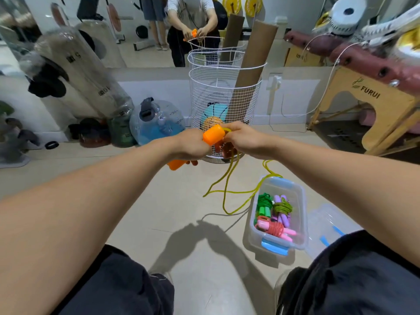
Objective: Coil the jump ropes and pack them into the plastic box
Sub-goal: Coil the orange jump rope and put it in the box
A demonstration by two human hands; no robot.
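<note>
Left hand (193, 144) grips the orange jump-rope handles (212, 134), fingers wrapped round them; one handle end sticks up above the fist, another shows below it. Right hand (244, 142) is just beside, fingers curled and pinching the yellow-green rope (229, 178) where it leaves the upper handle; the exact contact is hidden behind the knuckles. Rope hangs from both hands in loose loops to the floor (181, 212), one strand running up against the far end of the clear plastic box (302, 201). Box stands open on the floor to the right, holding three coiled ropes: green (264, 204), purple-handled (281, 209), pink (276, 229). Its lid (327, 226) lies just beside it. White wire basket (225, 96) behind the hands.
</note>
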